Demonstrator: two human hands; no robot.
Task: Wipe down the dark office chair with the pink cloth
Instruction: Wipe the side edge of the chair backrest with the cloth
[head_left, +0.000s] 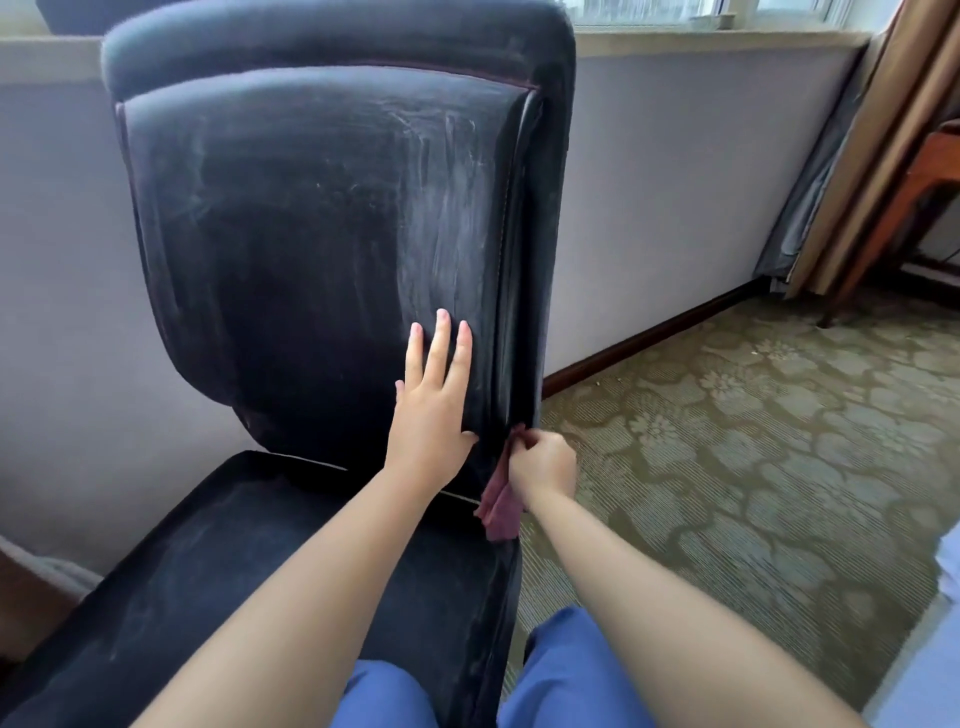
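Observation:
The dark office chair (311, 249) fills the left and centre, its backrest streaked with pale wipe marks and dust. My left hand (434, 400) lies flat with straight fingers on the lower right of the backrest. My right hand (543, 462) grips the pink cloth (500, 506) at the backrest's lower right edge, pressing it into the side seam. Most of the cloth hangs down below the fist, beside the rear corner of the seat (208, 571).
A pale wall (675, 197) with a dark skirting board runs behind the chair under a window sill. Patterned green carpet (727, 467) spreads to the right. Curtains (852, 171) and a wooden furniture leg stand at the far right. My blue-trousered knees (566, 675) are beside the seat.

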